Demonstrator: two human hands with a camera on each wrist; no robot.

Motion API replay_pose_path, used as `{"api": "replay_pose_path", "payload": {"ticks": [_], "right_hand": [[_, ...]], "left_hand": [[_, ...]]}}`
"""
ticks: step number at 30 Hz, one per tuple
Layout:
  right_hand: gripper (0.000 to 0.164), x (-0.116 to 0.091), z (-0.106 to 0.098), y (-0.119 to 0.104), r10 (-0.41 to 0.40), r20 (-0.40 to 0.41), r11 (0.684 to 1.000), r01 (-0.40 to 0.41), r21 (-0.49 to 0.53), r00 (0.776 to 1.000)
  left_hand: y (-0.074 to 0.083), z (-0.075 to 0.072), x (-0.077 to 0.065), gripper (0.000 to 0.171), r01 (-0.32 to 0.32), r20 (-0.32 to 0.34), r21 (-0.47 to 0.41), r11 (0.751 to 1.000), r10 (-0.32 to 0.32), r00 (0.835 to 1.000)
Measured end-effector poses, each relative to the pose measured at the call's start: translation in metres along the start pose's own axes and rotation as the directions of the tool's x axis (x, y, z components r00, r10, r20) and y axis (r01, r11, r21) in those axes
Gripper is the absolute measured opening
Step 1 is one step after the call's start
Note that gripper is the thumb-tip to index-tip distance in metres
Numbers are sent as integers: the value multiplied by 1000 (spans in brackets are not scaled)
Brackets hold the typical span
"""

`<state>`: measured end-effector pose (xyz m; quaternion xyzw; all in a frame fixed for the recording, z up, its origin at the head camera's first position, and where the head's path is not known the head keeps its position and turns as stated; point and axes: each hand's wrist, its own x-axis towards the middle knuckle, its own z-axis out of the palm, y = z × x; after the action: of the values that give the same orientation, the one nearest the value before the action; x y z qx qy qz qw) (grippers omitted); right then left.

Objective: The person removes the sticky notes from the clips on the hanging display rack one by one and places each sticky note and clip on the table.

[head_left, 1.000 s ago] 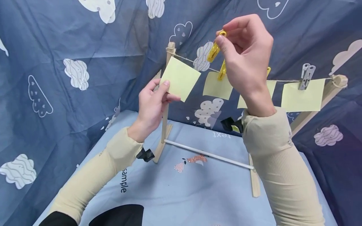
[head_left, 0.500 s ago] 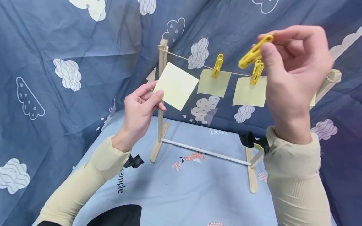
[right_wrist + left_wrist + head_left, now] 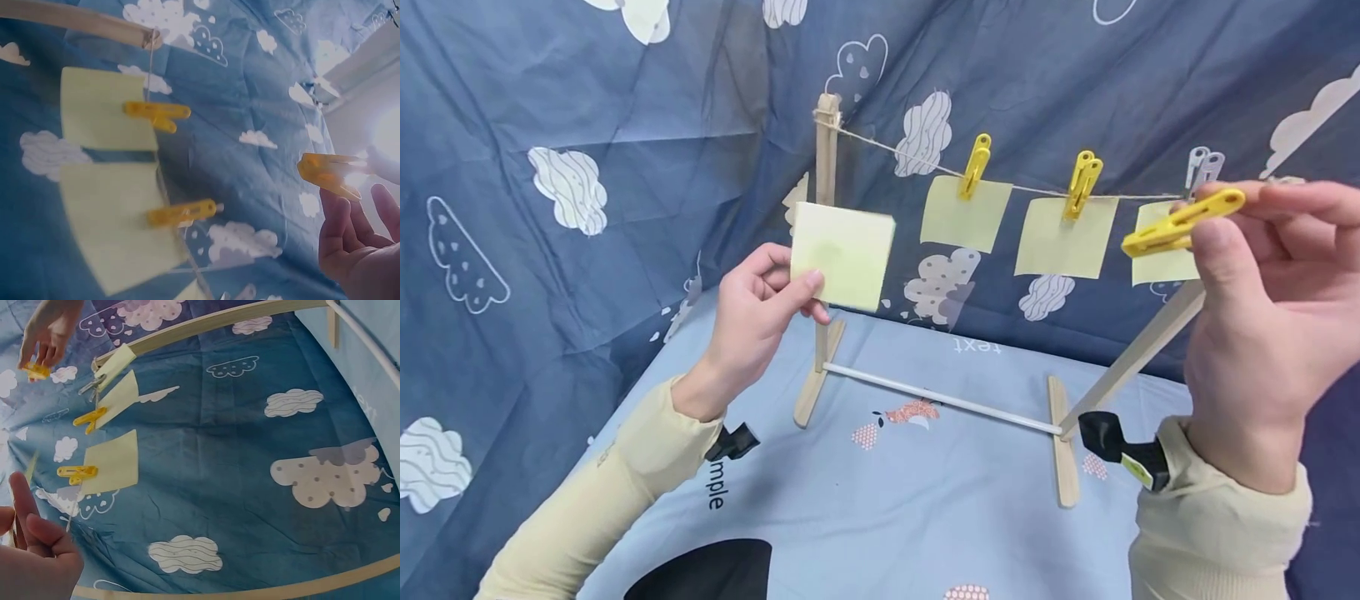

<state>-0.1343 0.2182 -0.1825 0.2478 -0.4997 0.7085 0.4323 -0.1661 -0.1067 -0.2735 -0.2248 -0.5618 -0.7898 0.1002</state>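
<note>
My left hand (image 3: pixel 748 312) pinches a pale yellow square paper note (image 3: pixel 846 258) by its lower left edge, in front of the rack's left post. In the head view at right, my right hand (image 3: pixel 1277 308) holds a yellow clothespin (image 3: pixel 1183 223) between thumb and fingers; the right wrist view shows that clothespin (image 3: pixel 328 172) apart from the string. Behind the hands runs a thin string (image 3: pixel 880 143). Clipped to it are a left note (image 3: pixel 955 227) and a middle note (image 3: pixel 1052 250), each under a yellow clothespin, and a right note (image 3: pixel 1150 218) under a grey clothespin (image 3: pixel 1197 171), partly hidden.
The string spans a wooden rack with a left post (image 3: pixel 826 167) and a slanting right post (image 3: pixel 1138 358). A white rod (image 3: pixel 940 398) joins the feet on the light blue cloth (image 3: pixel 925 508). Dark blue cloud-patterned fabric (image 3: pixel 647 117) hangs behind.
My right hand has moved right and down with the yellow clothespin, uncovering the notes on the string. My left hand has lowered slightly and turned its note more upright.
</note>
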Motion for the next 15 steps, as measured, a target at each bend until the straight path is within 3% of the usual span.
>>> {"api": "replay_pose_path", "payload": {"ticks": [7,11,15], "right_hand": [[39,-25,-23,-3,23,-140,1000,-19,25,990],[39,-37,-38,-2,24,-166,1000,-25,-8,986],[39,-51,-60,9,48,-173,999,-45,23,984]], "left_hand": [[-13,-16,-12,30,80,0,94,992,-80,997],[-24,-27,-19,19,153,-39,116,981,-150,988],[-38,-34,-27,6,191,-52,131,973,-185,981]]}}
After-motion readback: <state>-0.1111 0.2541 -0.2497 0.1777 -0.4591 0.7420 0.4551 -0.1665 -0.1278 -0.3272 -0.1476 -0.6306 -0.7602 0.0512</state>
